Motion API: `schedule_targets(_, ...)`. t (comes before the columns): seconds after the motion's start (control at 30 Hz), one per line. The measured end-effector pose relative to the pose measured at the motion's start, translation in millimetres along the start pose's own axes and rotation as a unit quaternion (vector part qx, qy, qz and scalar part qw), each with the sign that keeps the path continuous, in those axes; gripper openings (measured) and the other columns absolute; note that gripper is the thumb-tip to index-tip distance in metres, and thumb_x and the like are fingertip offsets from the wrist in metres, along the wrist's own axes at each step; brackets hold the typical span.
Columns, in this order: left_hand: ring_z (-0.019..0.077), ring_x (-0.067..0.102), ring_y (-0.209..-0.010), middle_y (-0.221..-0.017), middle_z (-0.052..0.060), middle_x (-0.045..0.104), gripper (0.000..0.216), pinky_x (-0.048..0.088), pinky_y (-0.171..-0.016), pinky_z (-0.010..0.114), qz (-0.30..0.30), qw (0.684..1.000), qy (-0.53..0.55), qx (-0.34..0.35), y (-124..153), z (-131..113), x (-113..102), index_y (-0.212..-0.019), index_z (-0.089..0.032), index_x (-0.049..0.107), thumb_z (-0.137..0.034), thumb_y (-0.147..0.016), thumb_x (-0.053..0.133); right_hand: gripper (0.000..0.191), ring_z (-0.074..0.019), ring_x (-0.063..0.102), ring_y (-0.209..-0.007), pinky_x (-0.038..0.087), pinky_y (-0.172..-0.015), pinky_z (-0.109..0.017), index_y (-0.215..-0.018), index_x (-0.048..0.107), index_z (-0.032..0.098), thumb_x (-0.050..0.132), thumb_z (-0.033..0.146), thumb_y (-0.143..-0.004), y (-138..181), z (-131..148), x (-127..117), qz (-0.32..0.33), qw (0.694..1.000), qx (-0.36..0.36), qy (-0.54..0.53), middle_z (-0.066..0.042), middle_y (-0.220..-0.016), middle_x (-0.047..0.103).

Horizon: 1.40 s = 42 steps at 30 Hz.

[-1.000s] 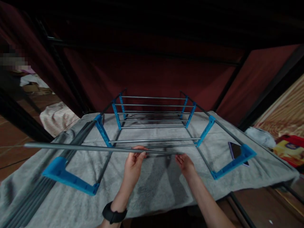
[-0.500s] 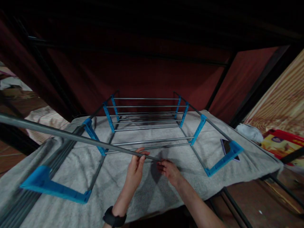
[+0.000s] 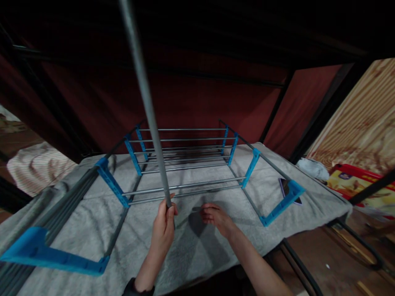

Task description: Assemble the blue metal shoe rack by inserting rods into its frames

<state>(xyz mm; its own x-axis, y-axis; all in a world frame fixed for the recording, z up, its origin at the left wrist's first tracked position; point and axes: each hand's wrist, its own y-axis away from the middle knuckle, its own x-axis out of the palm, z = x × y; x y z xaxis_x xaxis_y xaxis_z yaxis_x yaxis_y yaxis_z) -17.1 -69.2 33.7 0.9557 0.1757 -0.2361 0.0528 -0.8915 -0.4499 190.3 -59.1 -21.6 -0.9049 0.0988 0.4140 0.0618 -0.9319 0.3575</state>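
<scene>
My left hand [image 3: 164, 224] is wrapped round a long grey metal tube [image 3: 148, 102] near its lower end. The tube rises steeply, leaning left, and runs out of the top of the view. To the right, my right hand [image 3: 216, 218] hovers over the cloth with loosely bent fingers and nothing visible in it. Beyond both hands stands a rack frame of grey tubes with blue plastic brackets. Crossbars [image 3: 197, 183] join its two sides. The nearest left bracket [image 3: 55, 255] and right bracket [image 3: 282, 203] have no crossbar between them.
A grey cloth [image 3: 197, 255] covers the surface. Several loose grey tubes [image 3: 66, 207] lie along its left side. A phone [image 3: 286, 190] lies by the right bracket. Dark metal posts and a red-brown panel [image 3: 197, 102] stand behind. A red and yellow package [image 3: 354, 183] sits at far right.
The tube has swung from slanting left to nearly upright in my left hand. My right hand has come off the tube's end. The view has shifted slightly.
</scene>
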Motion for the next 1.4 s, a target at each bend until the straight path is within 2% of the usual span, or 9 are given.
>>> schedule_targets(0.07,0.0176,0.053,-0.074,-0.078,0.0,0.053,0.036,0.044,-0.073,0.03,-0.01,0.999,-0.032,0.004,0.5,3.5,-4.3,-0.122,-0.022,0.051,-0.041,-0.095,0.04,0.035,-0.0167,0.066,-0.068,0.05,-0.07,-0.032,-0.088,0.067,0.017,0.079,0.031,-0.058,-1.3,4.1,-5.1,-0.007,1.0,-0.014,-0.015,-0.006,-0.08,0.073)
schedule_targets(0.17,0.0202,0.057,-0.083,-0.089,0.004,0.058,0.033,0.046,-0.077,0.033,-0.018,0.996,-0.089,0.024,-0.5,13.2,-12.7,-0.117,-0.022,0.055,-0.041,-0.094,0.041,0.035,-0.0183,0.067,-0.071,0.05,-0.073,-0.034,-0.09,0.067,0.016,0.078,0.029,-0.059,-3.7,8.8,-13.7,-0.018,0.999,-0.036,-0.022,-0.008,-0.083,0.074)
schedule_targets(0.33,0.0227,0.059,-0.094,-0.098,0.005,0.061,0.027,0.047,-0.084,0.036,0.037,0.98,-0.167,0.102,-5.2,32.1,-29.1,-0.112,-0.024,0.056,-0.038,-0.094,0.043,0.033,-0.0185,0.068,-0.074,0.051,-0.074,-0.033,-0.092,0.067,0.016,0.074,0.026,-0.061,-7.8,16.9,-26.6,-0.049,0.998,-0.045,-0.023,-0.008,-0.085,0.074)
schedule_targets(0.43,0.0236,0.06,-0.094,-0.097,0.005,0.063,0.029,0.048,-0.083,0.037,0.068,0.969,-0.208,0.118,-8.4,40.1,-38.9,-0.111,-0.024,0.057,-0.041,-0.093,0.042,0.031,-0.0177,0.068,-0.074,0.051,-0.073,-0.032,-0.092,0.066,0.017,0.072,0.024,-0.062,-10.1,21.8,-33.1,-0.069,0.996,-0.05,-0.031,-0.007,-0.084,0.074)
schedule_targets(0.67,0.0228,0.063,-0.088,-0.093,0.005,0.065,0.033,0.047,-0.078,0.036,0.142,0.94,-0.293,0.105,-13.0,58.6,-55.8,-0.106,-0.025,0.06,-0.044,-0.093,0.037,0.025,-0.0163,0.067,-0.074,0.05,-0.075,-0.032,-0.087,0.065,0.021,0.071,0.025,-0.063,-9.3,33.3,-43.9,-0.092,0.992,-0.073,-0.046,-0.004,-0.082,0.074)
schedule_targets(0.9,0.0221,0.063,-0.091,-0.098,0.004,0.066,0.033,0.047,-0.079,0.035,0.164,0.923,-0.328,0.117,-13.8,82.3,-62.8,-0.11,-0.027,0.06,-0.044,-0.093,0.038,0.019,-0.0159,0.067,-0.077,0.051,-0.077,-0.033,-0.082,0.061,0.024,0.07,0.021,-0.065,-7.0,44.4,-52.3,-0.137,0.979,-0.106,-0.109,0.001,-0.081,0.073)
schedule_targets(1.07,0.0215,0.064,-0.09,-0.098,0.003,0.066,0.031,0.046,-0.08,0.036,0.195,0.909,-0.356,0.099,-14.1,84.9,-63.9,-0.109,-0.028,0.061,-0.04,-0.093,0.037,0.019,-0.0157,0.067,-0.08,0.053,-0.079,-0.031,-0.083,0.064,0.023,0.069,0.019,-0.065,-7.6,51.8,-61.1,-0.137,0.97,-0.131,-0.15,0.0,-0.085,0.073)
schedule_targets(1.4,0.0222,0.063,-0.094,-0.102,0.004,0.067,0.034,0.046,-0.083,0.037,0.205,0.917,-0.336,0.059,-15.6,91.7,-66.4,-0.106,-0.027,0.062,-0.044,-0.091,0.036,0.011,-0.0157,0.069,-0.08,0.058,-0.076,-0.029,-0.081,0.066,0.023,0.072,0.019,-0.073,-9.5,51.5,-74.6,-0.182,0.951,-0.173,-0.18,-0.001,-0.086,0.074)
